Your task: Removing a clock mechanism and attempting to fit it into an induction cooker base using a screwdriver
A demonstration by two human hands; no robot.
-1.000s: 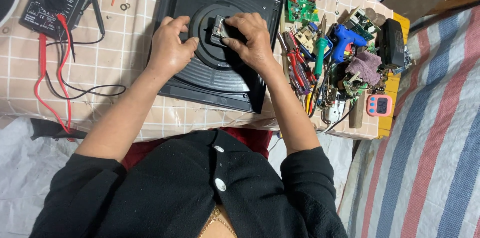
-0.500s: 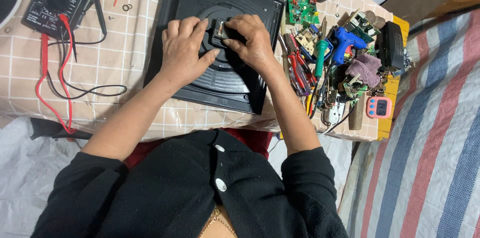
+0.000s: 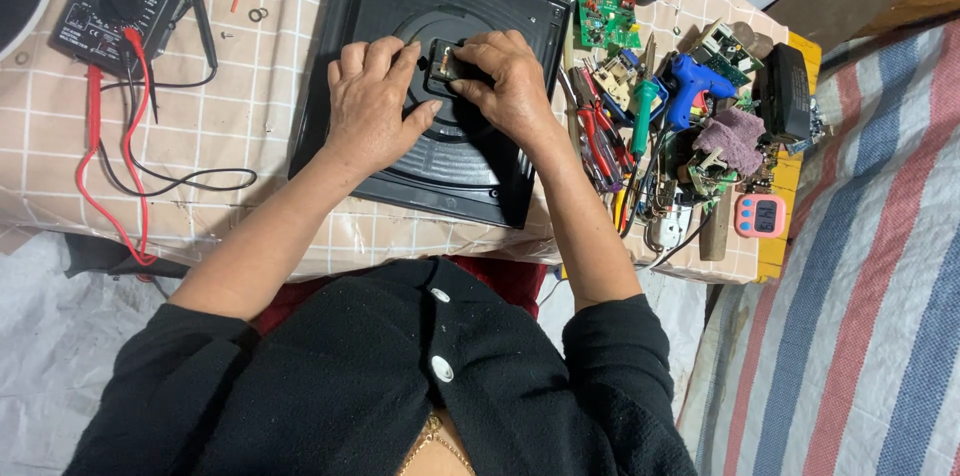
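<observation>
I see the black panel [image 3: 440, 166] filling the bench [image 3: 250, 86] middle, its near edge by the bench lip, tools [image 3: 640, 136] crowding its right side. My left hand [image 3: 372, 101] and right hand [image 3: 508, 84] meet at its centre, fingers [image 3: 470, 88] pinching a small part [image 3: 443, 61] between them.

I see a square black plastic panel [image 3: 440, 151] lying flat on the checked tablecloth, its near corner close to the table edge, with raised concentric rings moulded into it. At the centre of the rings sits a small dark part [image 3: 443, 64] with a metallic glint, mostly hidden by fingers.
</observation>
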